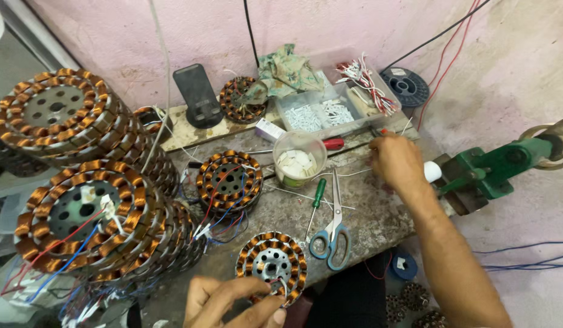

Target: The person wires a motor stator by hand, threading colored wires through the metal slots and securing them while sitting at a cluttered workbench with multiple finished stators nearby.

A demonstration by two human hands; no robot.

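At the near edge of the bench (366,225) lies a round stator (271,262), a grey metal disc with holes, ringed by copper coils. The left hand (233,304) touches its near side, fingers pinched together on a thin white wire there. The right hand (395,161) reaches far over the bench near a compartment box (330,112); its fingers are curled, hold unclear. Scissors (333,234) lie just beside the stator

We see a small white box (269,129) with a purple end lying on the bench just above centre of the frame, beside a clear plastic compartment tray (321,112). At upper right, a dark wire spool (405,86) carries a small pale label on its face.
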